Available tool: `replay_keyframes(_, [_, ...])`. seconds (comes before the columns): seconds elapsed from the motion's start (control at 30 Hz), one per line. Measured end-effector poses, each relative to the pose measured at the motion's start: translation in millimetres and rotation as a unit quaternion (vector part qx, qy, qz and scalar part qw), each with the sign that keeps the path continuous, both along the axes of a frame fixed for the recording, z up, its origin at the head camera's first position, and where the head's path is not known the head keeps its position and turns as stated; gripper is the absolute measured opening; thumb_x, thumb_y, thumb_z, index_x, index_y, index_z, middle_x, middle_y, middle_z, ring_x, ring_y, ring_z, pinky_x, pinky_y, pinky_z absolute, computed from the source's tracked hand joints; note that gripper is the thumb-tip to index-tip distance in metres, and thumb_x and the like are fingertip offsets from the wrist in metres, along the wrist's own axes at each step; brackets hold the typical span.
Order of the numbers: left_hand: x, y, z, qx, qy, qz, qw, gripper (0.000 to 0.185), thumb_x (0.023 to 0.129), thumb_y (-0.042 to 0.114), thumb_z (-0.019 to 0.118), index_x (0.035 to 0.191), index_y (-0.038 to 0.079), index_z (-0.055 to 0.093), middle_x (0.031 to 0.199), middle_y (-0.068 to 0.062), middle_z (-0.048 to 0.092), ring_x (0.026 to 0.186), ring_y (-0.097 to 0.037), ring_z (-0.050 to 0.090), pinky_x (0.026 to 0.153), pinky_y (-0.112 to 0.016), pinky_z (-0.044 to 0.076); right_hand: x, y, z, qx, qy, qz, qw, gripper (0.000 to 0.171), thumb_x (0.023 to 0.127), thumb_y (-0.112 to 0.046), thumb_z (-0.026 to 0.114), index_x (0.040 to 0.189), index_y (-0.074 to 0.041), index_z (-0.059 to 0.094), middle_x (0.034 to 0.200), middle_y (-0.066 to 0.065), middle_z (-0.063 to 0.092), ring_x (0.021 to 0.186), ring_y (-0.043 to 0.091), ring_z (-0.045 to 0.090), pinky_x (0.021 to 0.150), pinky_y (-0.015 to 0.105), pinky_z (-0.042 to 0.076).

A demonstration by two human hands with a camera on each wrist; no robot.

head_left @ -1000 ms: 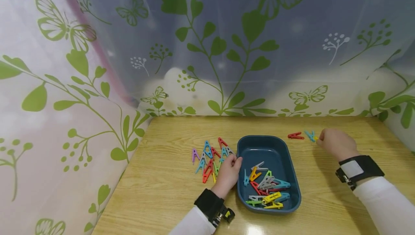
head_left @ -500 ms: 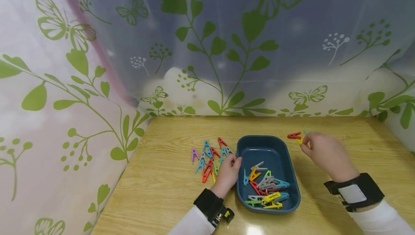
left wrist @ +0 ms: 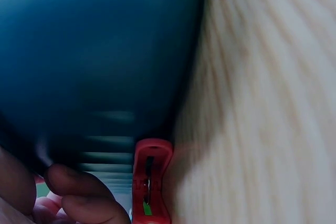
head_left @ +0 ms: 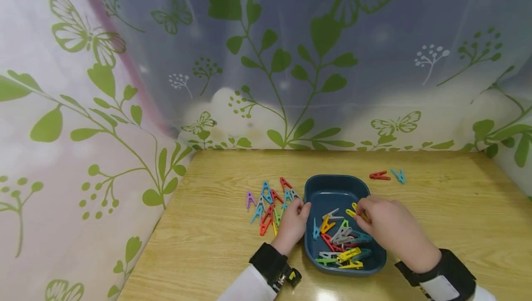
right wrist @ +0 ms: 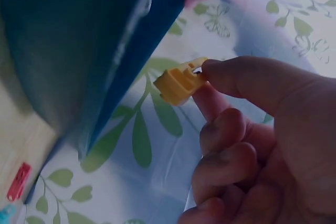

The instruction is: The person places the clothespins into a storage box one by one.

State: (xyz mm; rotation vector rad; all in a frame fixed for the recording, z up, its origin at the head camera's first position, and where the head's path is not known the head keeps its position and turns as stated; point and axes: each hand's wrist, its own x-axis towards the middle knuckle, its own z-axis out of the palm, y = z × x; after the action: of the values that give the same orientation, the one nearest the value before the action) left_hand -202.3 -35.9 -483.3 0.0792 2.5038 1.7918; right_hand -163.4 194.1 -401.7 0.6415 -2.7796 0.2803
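My right hand [head_left: 395, 227] is over the right side of a dark blue plastic tub [head_left: 328, 185]. Between its thumb and index finger it pinches a yellow clothespin [right wrist: 181, 83], seen in the right wrist view above the tub's edge level; the other fingers are curled. At the tub's left rim my left hand [head_left: 291, 225] grips the edge with thumb and bent fingers. Inside the tub lie several loose clothespins, among them an orange one [head_left: 326, 224] and a yellow one [head_left: 348, 255]. Part of the tub's right rim is hidden behind my right hand.
Left of the tub, several clothespins lie in a loose group, including a purple one [head_left: 250, 200] and a red one [head_left: 266, 220]. A red clothespin [head_left: 380, 176] and a light blue clothespin [head_left: 398, 176] lie at the back right. Patterned cloth [head_left: 257, 84] hangs behind the wooden table [head_left: 199, 245].
My right hand picked up the yellow clothespin beside the light blue one at the back right and carried it left and nearer, over the tub. My left hand stayed at the rim.
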Motion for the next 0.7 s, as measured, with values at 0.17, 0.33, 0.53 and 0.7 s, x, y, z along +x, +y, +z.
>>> replay_keyframes(0.17, [-0.2, -0.8, -0.6, -0.002, 0.002, -0.002, 1.0, 0.032, 0.109, 0.025, 0.052, 0.081, 0.012, 0.043, 0.067, 0.003, 0.034, 0.055, -0.011, 0.038, 0.054, -0.024, 0.029, 6.5, -10.0, -9.8, 0.01, -0.011, 0.031, 0.999, 0.019, 0.081, -0.02, 0.088, 0.081, -0.018, 0.069, 0.071, -0.011, 0.056, 0.056, -0.001, 0.041, 0.052, 0.021, 0.037])
replay_keyframes(0.33, [-0.5, 0.3, -1.8, -0.002, 0.001, -0.002, 1.0, 0.032, 0.109, 0.024, 0.052, 0.081, 0.012, 0.043, 0.067, 0.003, 0.034, 0.056, -0.011, 0.039, 0.055, -0.024, 0.029, 6.3, -13.1, -22.3, 0.02, -0.016, 0.049, 0.998, 0.023, 0.08, -0.021, 0.09, 0.079, -0.021, 0.067, 0.07, -0.012, 0.056, 0.057, -0.003, 0.043, 0.053, 0.021, 0.038])
replay_keyframes(0.53, [-0.1, 0.7, -1.3, 0.0, -0.001, -0.001, 1.0, 0.032, 0.109, 0.024, 0.052, 0.081, 0.012, 0.043, 0.067, 0.003, 0.035, 0.056, -0.011, 0.039, 0.055, -0.024, 0.029, 6.0, -15.0, -29.2, 0.029, -0.033, 0.048, 0.998, 0.023, 0.08, -0.019, 0.089, 0.078, -0.022, 0.066, 0.071, -0.013, 0.058, 0.058, -0.002, 0.047, 0.053, 0.022, 0.04])
replay_keyframes(0.7, [1.5, -0.4, -0.2, 0.0, 0.005, 0.0, 1.0, 0.033, 0.109, 0.025, 0.053, 0.081, 0.012, 0.042, 0.067, 0.003, 0.034, 0.056, -0.011, 0.038, 0.055, -0.024, 0.029, 5.6, -16.5, -33.5, 0.039, -0.071, 0.04, 0.996, 0.021, 0.081, -0.022, 0.088, 0.078, -0.023, 0.067, 0.073, -0.013, 0.061, 0.06, -0.001, 0.05, 0.057, 0.026, 0.043])
